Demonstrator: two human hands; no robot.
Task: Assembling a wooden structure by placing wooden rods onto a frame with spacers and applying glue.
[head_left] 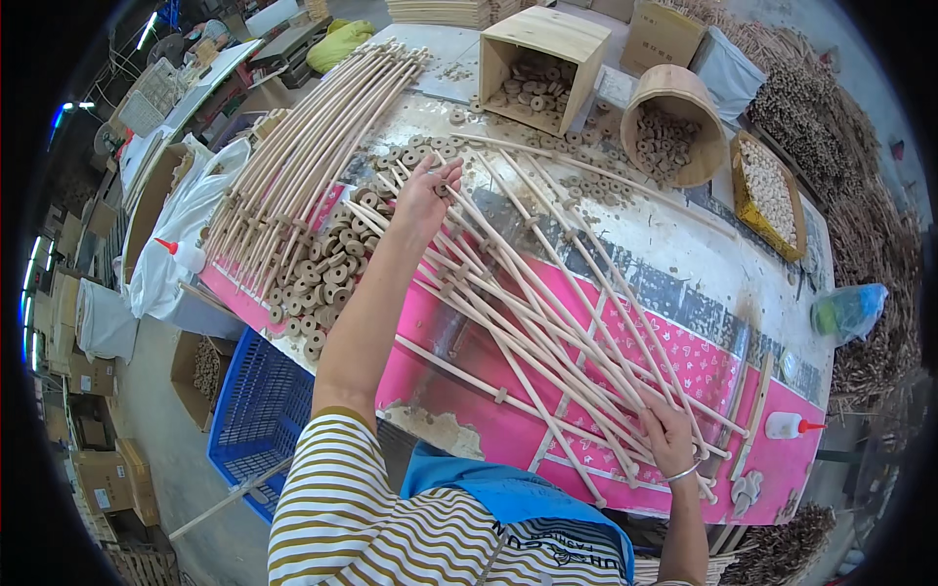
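Note:
A loose, crossing bundle of pale wooden rods (547, 317) lies over the pink sheet before me, with small knobs at their near ends and rings on some shafts. My left hand (425, 200) reaches to the far ends of the rods, its fingers closed around a brown wooden ring (443, 189). Whether a rod passes through that ring is not clear. At the near right, my right hand (669, 437) is closed on a wooden rod close to its knobbed end; other rods lie against it. Left of my forearm is a heap of wooden rings (327, 273).
More rods (318, 146) lie in rows at the far left. A wooden box (547, 34) and a wooden tub (674, 88) hold rings; a yellow-edged tray (757, 210) holds small pale pieces. Glue bottles (785, 426) sit at both sides. A blue basket (256, 410) stands below the table's left edge.

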